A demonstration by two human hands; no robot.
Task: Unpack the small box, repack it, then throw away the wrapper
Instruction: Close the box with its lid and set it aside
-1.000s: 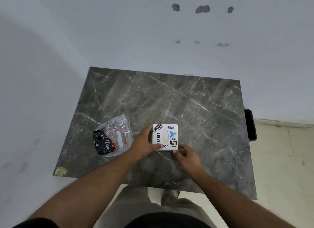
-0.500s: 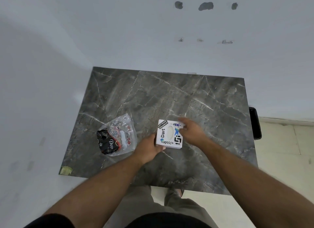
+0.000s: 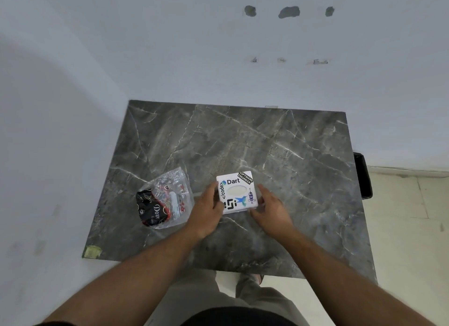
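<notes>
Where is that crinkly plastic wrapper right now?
In the head view, the wrapper lies on the marble table, toward its near left part, just left of the left hand and the white stickered box.
</notes>
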